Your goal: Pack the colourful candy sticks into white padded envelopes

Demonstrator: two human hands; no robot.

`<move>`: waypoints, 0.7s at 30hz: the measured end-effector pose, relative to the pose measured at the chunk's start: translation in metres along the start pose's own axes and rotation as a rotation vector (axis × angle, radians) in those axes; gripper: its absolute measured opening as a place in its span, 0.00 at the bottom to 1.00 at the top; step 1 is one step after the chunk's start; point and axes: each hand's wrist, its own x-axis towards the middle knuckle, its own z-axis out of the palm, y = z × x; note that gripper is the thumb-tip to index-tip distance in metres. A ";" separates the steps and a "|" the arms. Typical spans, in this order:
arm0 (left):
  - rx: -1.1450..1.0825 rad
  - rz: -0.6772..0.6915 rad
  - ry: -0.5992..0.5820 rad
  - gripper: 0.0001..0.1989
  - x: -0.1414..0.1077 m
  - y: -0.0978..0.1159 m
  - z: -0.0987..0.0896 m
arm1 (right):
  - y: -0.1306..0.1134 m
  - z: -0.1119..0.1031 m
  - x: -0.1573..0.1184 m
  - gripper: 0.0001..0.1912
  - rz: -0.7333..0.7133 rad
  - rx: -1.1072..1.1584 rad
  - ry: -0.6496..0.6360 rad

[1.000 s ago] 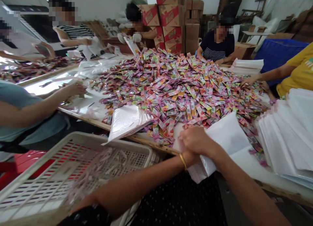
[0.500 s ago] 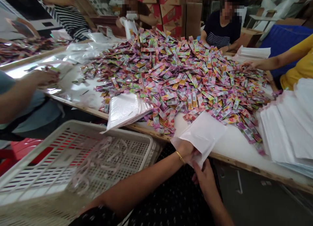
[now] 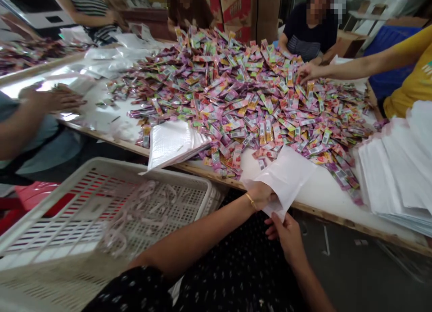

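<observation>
Dozens upon dozens of glossy little sachets (image 3: 229, 100) lie heaped on the white tabletop (image 3: 324, 190), from ten to one o'clock of the white pouch (image 3: 290, 170) I've got at the table's near side, the heap coming right up to it. At three o'clock a fanned stack of white bags (image 3: 394, 163) hems me in; at ten a pile of padded envelopes (image 3: 173, 143) pokes out over the wooden edge (image 3: 337, 219), and at eight sits a slatted plastic basket (image 3: 194, 203) with curled pale strips (image 3: 116, 235) inside. Toward one o'clock a co-worker's hand (image 3: 309, 72) touches the heap. My left hand (image 3: 260, 195), with a gold-coloured bracelet (image 3: 251, 201) at the wrist, is partly inside the pouch's mouth; its fingers are mostly hidden, so I can't tell how far they're spread. My right hand (image 3: 286, 233) pinches the mouth's lower lip between thumb and fingers. The pouch looks thin, smooth and roughly rectangular, slanting from its gaping mouth at seven toward one o'clock. The envelopes have a finely dimpled sheen.
</observation>
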 end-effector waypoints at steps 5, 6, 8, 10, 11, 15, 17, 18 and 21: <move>0.062 0.058 -0.015 0.10 -0.056 -0.003 -0.005 | 0.002 -0.025 -0.005 0.32 0.019 0.135 -0.025; 0.190 0.161 -0.032 0.10 -0.061 -0.004 -0.005 | 0.001 -0.027 -0.004 0.31 0.028 0.141 0.004; 0.430 0.331 -0.068 0.11 -0.064 -0.005 -0.004 | -0.001 -0.028 -0.001 0.29 0.053 0.113 0.051; 0.632 0.430 -0.092 0.12 -0.061 -0.005 -0.002 | -0.004 -0.025 0.000 0.29 0.070 0.094 0.063; 0.714 0.476 -0.103 0.12 -0.060 -0.004 -0.001 | -0.005 -0.025 0.001 0.28 0.078 0.099 0.060; 0.855 0.677 -0.179 0.15 -0.066 0.004 -0.014 | -0.009 -0.039 -0.003 0.25 0.107 0.126 0.044; 0.864 0.705 -0.256 0.13 -0.080 0.001 -0.032 | -0.009 -0.060 -0.006 0.26 0.083 0.084 0.094; 0.891 0.668 -0.315 0.13 -0.089 -0.005 -0.043 | -0.009 -0.072 -0.007 0.26 0.057 0.047 0.138; 1.096 0.282 -0.453 0.11 -0.110 -0.034 -0.077 | -0.008 -0.108 -0.010 0.26 -0.018 -0.068 0.213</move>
